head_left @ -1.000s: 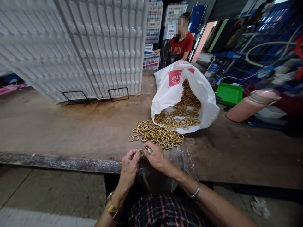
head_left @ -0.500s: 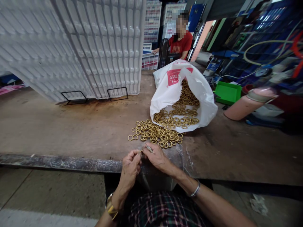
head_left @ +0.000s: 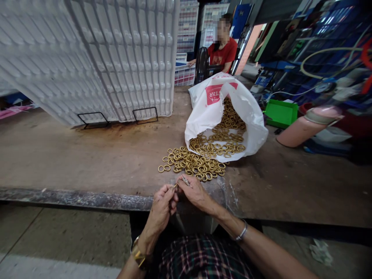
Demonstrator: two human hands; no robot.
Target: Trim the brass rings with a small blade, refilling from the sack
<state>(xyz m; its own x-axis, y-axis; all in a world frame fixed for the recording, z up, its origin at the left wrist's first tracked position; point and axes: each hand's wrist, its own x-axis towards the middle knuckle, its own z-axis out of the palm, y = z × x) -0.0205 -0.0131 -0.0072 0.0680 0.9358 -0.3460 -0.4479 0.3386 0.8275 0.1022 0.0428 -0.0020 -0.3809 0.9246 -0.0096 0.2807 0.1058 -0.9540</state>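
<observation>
My left hand [head_left: 162, 203] is closed, pinching a brass-coloured ring [head_left: 175, 186] between thumb and fingers just over the table's front edge. Against that ring, from the right, comes my right hand [head_left: 197, 194], closed on a small grey metal tool [head_left: 185, 180] whose exact kind is hard to make out. Fingers hide most of both the ring and the tool. Just beyond my hands lies a loose pile of brass-coloured rings [head_left: 194, 164]. It spills from the mouth of a white woven bag [head_left: 200, 116], which lies on its side with many more rings inside.
White ribbed plastic trays [head_left: 130, 58] stand upright at the left, behind black wire stands [head_left: 145, 115]. To the right are a green tray [head_left: 281, 113] and a pinkish cylinder [head_left: 302, 130]. A person in a red shirt [head_left: 223, 54] sits beyond the wooden table [head_left: 87, 155], near a black fan [head_left: 202, 64].
The view has shifted slightly. My hands stay together on the ring, with the fingers and tool turned a little; the pile and bag look the same.
</observation>
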